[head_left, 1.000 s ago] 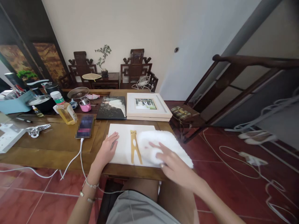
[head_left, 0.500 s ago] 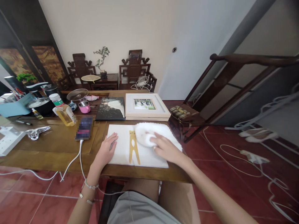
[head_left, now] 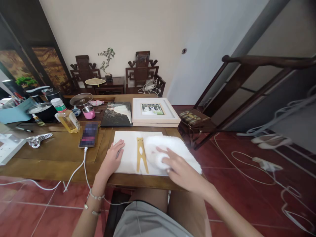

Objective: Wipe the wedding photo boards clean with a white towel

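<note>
1. Right hand (head_left: 179,168): fingers curled round a bunched knob of white fluffy cloth (head_left: 179,146), spread toward twelve o'clock.
2. Yellow cat figure (head_left: 140,142): on the white board (head_left: 128,165), ten o'clock from that grip, long axis twelve-to-six.
3. Left hand (head_left: 114,156): flat, holding nothing, on the board's nine-o'clock side, farther from the cloth.

One white cloth (head_left: 179,144), one phone (head_left: 88,134) — two carved chairs (head_left: 142,65) (one pink cup (head_left: 89,114)).

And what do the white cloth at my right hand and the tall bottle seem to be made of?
White cloth: likely plush or terry fabric, matte, judging by its fluffy edge. Tall bottle: clear, smooth-looking plastic or glass; amber liquid shows through, but the look leaves which open.
</note>
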`<state>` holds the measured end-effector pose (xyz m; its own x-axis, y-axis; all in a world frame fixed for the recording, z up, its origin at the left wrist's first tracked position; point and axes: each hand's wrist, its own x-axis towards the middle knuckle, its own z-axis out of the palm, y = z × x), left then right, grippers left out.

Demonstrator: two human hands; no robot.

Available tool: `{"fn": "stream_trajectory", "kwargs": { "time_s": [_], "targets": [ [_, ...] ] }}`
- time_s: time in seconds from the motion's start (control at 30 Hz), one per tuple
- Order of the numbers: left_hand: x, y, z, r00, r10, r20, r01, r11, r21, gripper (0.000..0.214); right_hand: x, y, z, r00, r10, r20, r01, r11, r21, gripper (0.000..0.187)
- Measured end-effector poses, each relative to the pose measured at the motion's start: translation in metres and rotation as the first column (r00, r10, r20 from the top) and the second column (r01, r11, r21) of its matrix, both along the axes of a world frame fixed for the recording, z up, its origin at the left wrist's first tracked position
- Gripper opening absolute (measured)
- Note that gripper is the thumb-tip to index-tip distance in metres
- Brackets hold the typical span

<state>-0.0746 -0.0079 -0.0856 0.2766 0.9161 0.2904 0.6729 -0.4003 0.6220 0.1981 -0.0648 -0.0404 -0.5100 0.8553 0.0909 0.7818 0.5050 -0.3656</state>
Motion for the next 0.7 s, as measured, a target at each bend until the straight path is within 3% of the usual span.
{"fn": "stream_trajectory", "kwargs": {
  "time_s": [0.13,0.23,0.33,0.47,0.57,0.7],
  "targets": [
    [0.001,0.000,0.000,1.000,0.009,0.000,-0.009,1.000,-0.001,0.034,0.010,-0.046,0.009,0.998,0.070,0.002,-0.069,0.987,-0.147,0.035],
    [0.001,0.000,0.000,1.000,0.010,0.000,-0.010,1.000,0.002,0.034,0.018,-0.051,0.011,0.998,0.070,-0.009,-0.070,0.975,-0.212,0.037],
    [0.001,0.000,0.000,1.000,0.008,0.000,-0.008,1.000,0.005,0.034,0.023,-0.026,0.003,0.999,0.026,-0.023,-0.030,0.978,-0.205,0.033],
    [0.000,0.000,-0.001,1.000,0.007,0.006,-0.007,1.000,0.010,0.034,0.023,0.033,-0.009,0.989,-0.097,-0.112,0.087,0.992,-0.088,0.020],
    [-0.001,0.000,-0.002,1.000,0.006,0.007,-0.007,1.000,0.007,0.034,0.019,0.075,-0.012,0.984,-0.101,-0.148,0.101,0.995,-0.010,0.012],
    [-0.002,0.001,-0.003,1.000,0.000,0.019,0.000,1.000,0.014,0.033,0.015,0.098,-0.013,0.979,-0.130,-0.158,0.137,0.990,0.032,0.011]
  ]
}}
